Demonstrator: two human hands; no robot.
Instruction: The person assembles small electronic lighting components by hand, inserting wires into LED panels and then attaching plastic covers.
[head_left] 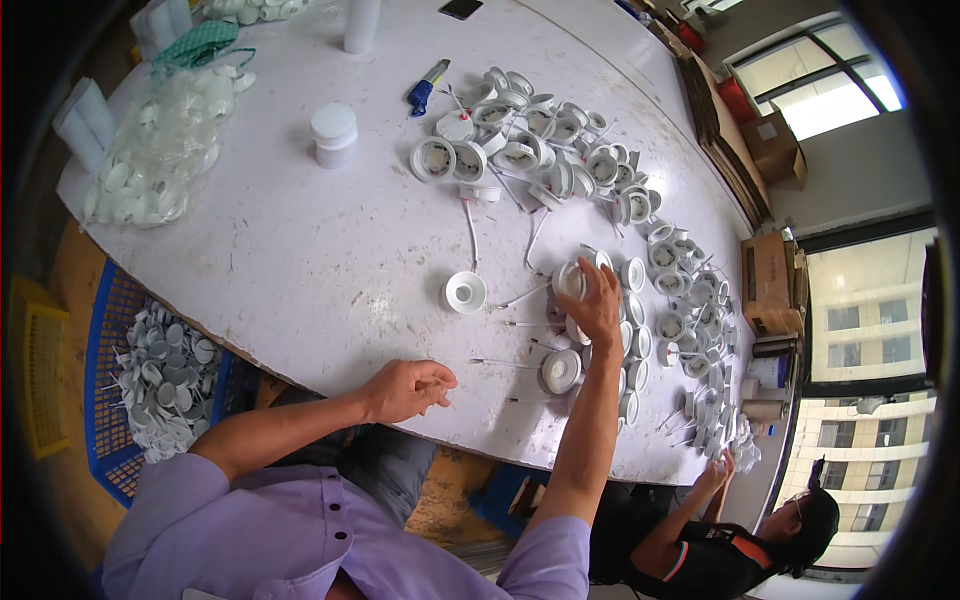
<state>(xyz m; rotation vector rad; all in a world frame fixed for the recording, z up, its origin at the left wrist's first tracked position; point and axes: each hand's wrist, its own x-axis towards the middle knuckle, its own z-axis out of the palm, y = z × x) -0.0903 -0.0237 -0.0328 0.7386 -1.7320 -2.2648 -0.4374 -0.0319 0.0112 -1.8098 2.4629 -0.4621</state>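
At the table's near edge, my left hand (pixel 408 391) is half curled, fingers slightly apart, with nothing visible in it. My right hand (pixel 597 308) reaches over a group of white round lamp housings, its thumb and fingers around the rim of one lamp housing (pixel 570 281). The fingers partly hide that housing and those beneath it. Just below my right hand lies another round housing (pixel 561 371), with thin white cables pointing left. Between my hands and farther out, a white cup-shaped housing (pixel 465 293) stands alone with its cable stretching away.
Many lamp housings (pixel 515 157) are heaped toward the back. A blue utility knife (pixel 427 90) and a white lidded jar (pixel 334 135) stand apart from them. At left are a plastic bag of white parts (pixel 160 150) and a blue crate (pixel 103 370). A co-worker (pixel 720 545) sits at right.
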